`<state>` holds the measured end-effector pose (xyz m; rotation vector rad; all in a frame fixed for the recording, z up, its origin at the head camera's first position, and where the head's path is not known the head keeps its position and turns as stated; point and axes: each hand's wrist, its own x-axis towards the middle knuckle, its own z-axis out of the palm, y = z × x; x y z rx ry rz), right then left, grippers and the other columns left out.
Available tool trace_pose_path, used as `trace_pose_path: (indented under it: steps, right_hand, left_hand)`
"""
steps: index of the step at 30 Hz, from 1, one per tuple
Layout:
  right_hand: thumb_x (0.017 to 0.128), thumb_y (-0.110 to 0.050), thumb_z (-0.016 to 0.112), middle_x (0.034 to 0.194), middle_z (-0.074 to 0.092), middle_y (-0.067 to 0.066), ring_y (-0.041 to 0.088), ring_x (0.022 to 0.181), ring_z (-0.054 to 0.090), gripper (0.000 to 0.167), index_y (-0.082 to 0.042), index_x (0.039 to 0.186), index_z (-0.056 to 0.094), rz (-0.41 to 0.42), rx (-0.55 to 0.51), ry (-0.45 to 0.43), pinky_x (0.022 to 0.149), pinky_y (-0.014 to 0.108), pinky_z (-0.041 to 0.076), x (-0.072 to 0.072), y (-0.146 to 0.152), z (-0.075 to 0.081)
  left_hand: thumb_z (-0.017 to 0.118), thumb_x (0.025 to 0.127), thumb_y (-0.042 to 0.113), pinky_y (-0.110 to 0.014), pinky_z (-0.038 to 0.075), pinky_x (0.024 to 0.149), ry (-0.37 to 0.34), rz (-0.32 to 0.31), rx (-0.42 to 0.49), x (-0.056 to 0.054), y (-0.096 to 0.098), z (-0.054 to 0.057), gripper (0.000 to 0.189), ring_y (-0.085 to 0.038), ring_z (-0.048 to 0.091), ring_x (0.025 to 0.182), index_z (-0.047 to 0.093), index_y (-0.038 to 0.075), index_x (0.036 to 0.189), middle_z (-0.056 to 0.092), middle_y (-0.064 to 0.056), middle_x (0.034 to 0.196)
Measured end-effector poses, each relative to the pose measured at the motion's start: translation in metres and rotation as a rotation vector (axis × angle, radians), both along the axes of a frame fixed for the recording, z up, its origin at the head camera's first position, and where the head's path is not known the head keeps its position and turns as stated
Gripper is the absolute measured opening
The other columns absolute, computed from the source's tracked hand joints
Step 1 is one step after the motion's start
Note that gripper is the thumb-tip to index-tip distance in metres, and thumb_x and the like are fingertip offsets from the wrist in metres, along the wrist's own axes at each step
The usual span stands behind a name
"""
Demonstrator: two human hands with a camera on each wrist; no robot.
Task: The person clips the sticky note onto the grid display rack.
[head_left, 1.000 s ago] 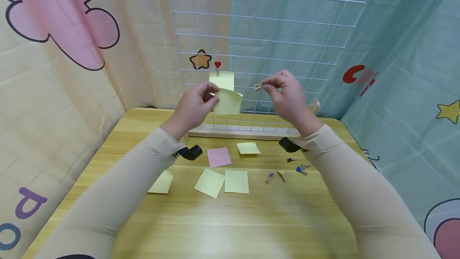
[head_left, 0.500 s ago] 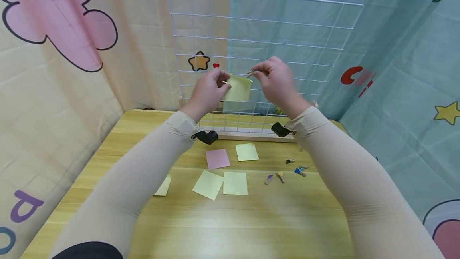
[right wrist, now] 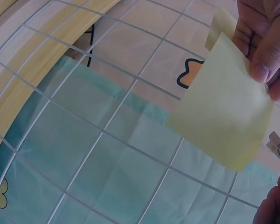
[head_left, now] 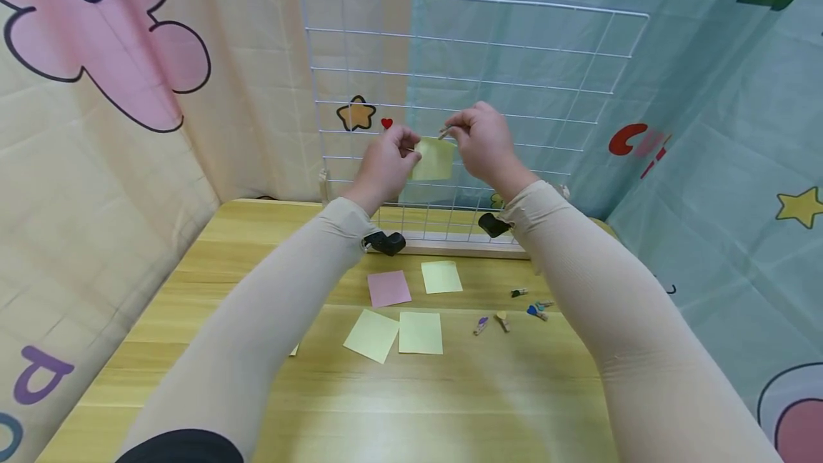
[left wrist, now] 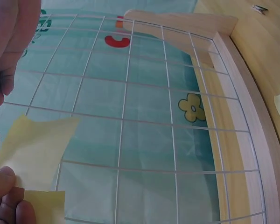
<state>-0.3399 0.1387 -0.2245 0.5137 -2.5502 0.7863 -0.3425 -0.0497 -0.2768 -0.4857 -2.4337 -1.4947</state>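
Note:
My left hand (head_left: 388, 163) pinches a yellow sticky note (head_left: 434, 159) by its left edge, in front of the white wire grid (head_left: 476, 80). Just right of the note, my right hand (head_left: 482, 145) pinches a small clothespin (head_left: 445, 132) near its upper right corner. In the right wrist view, the clothespin (right wrist: 276, 144) stands apart from the paper. Behind the left hand hangs another yellow note (right wrist: 221, 30), also partly seen in the left wrist view. A red heart clip (head_left: 386, 123) shows on the grid above the left hand.
On the table (head_left: 450, 406) lie a pink note (head_left: 388, 289) and several yellow notes (head_left: 421, 333). Several small clothespins (head_left: 502, 321) are scattered at the right. The grid stands in a wooden base (head_left: 463, 249), with curtains behind.
Both hands have moved up; the left hand carried the note rightward, away from the hanging one. The right hand brought the clothespin leftward, close to the note's upper right corner.

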Motion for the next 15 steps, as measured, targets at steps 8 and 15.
trace_pose_path:
  steps: [8,15]
  right_hand:
    - [0.107,-0.011,0.060,0.111,0.067,0.017,0.032,0.106,0.059,0.024,-0.001,0.119,0.077,-0.035,0.066,0.017,0.090,0.042,0.051,-0.007,0.001,-0.003]
    - [0.109,-0.013,0.057,0.113,0.064,0.015,0.031,0.106,0.058,0.026,-0.002,0.122,0.076,-0.069,0.093,-0.022,0.088,0.040,0.052,-0.011,0.000,-0.004]
  left_hand:
    - [0.065,0.105,0.012,-0.034,0.057,0.099,0.006,0.029,-0.035,-0.003,0.007,-0.002,0.026,-0.021,0.065,0.112,0.062,0.008,0.131,0.067,-0.007,0.125]
    - [0.065,0.105,0.014,-0.034,0.056,0.101,0.007,0.040,-0.043,-0.007,0.009,-0.004,0.029,-0.021,0.066,0.116,0.063,0.009,0.134,0.069,-0.007,0.128]
